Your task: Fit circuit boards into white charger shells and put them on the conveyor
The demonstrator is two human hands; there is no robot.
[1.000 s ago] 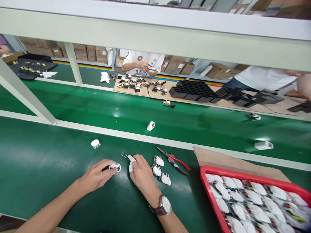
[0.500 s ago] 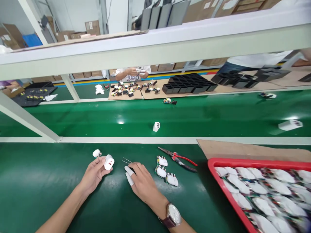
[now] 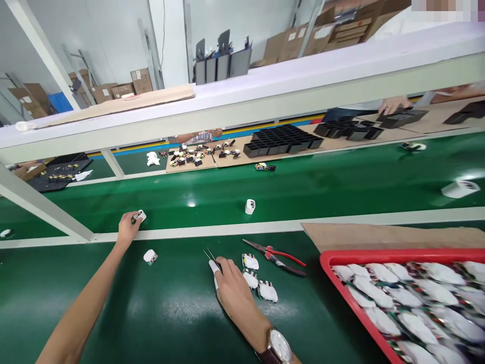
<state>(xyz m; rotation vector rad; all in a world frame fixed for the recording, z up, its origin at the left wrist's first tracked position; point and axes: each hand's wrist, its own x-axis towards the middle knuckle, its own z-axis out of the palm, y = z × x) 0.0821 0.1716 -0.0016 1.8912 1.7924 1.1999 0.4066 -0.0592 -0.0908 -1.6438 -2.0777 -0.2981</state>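
Head view: the left hand reaches past the white rail and has a white case pinched in its grip, fingertips at one end. The case is over the near side of the green belt; whether it rests there, I cannot tell. The right hand is low over the desk, its grip closed around tweezers whose thin tips point away from the person, parted. White sleeves cover fingers of that hand, and a watch sits on the wrist.

A lone board with a white top lies on the desk, between the rail and the left forearm. Three boards lie together just beside the right hand, with red-and-black pliers near them. Farther right, a red tray holds many more. A second case stands on the belt, well apart from the left hand.
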